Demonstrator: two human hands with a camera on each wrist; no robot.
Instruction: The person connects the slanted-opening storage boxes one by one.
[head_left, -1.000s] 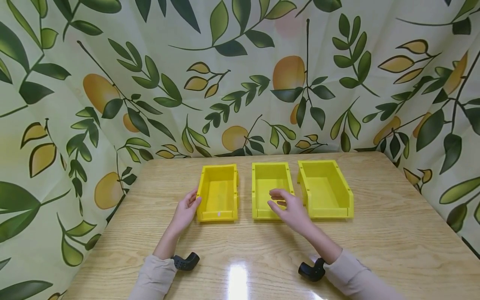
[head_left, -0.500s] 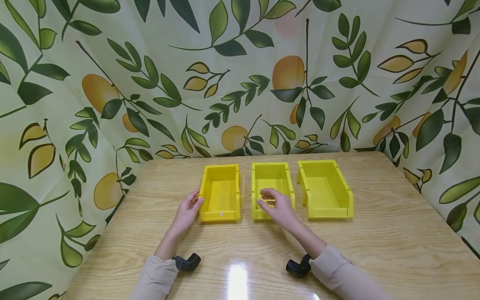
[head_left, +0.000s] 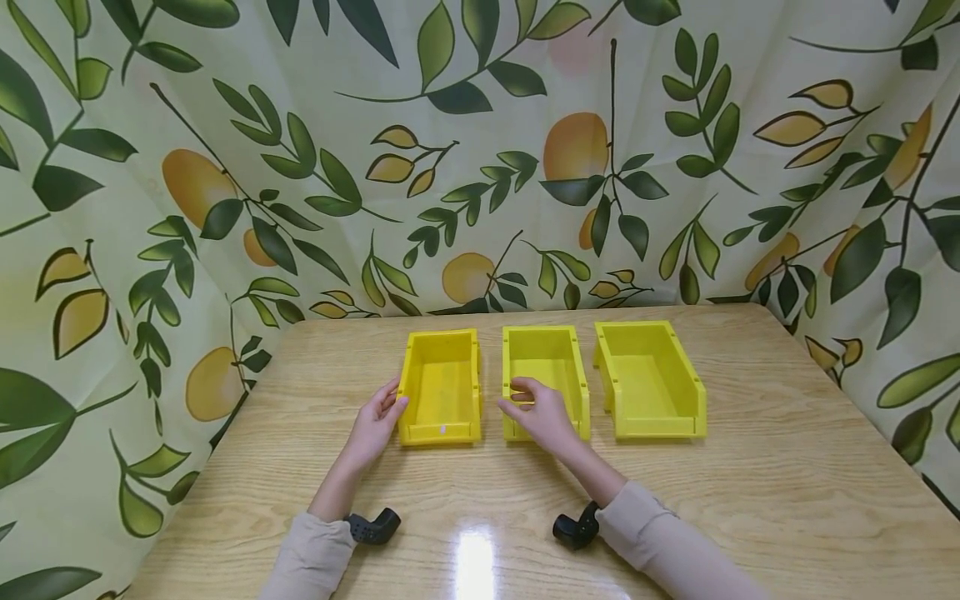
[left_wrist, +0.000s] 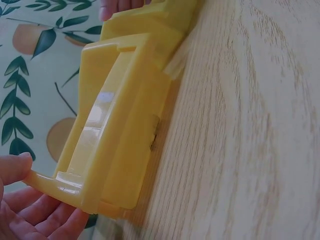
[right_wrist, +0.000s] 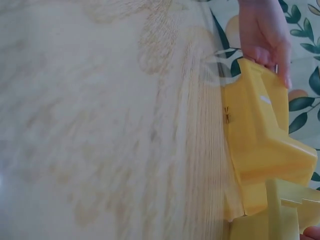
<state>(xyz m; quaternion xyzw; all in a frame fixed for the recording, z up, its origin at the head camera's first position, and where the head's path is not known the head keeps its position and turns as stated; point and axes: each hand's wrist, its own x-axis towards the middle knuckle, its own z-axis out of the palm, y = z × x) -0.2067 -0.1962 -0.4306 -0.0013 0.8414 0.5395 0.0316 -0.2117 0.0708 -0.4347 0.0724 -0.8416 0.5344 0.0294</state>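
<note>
Three yellow plastic bins stand in a row. My left hand (head_left: 377, 422) holds the left bin (head_left: 441, 392) by its left side wall; in the left wrist view the thumb (left_wrist: 17, 167) lies at the rim and the fingers pass under the outside of the wall. Over the front part of the middle bin (head_left: 543, 346) is my right hand (head_left: 542, 415), thumb and fingers spread apart with nothing between them. Whether it touches that bin's left rim I cannot tell. Only a bit of its fingers (right_wrist: 312, 233) shows in the right wrist view.
To the right stands the third bin (head_left: 651, 379), close beside the middle one. All sit on a wooden table (head_left: 787, 467) near its back edge. A leaf-patterned cloth (head_left: 465, 192) hangs behind. A black device (head_left: 375, 527) is at each wrist.
My right hand has moved left across the middle bin, toward its left wall. The left bin shifted slightly right with my left hand, then stayed still.
</note>
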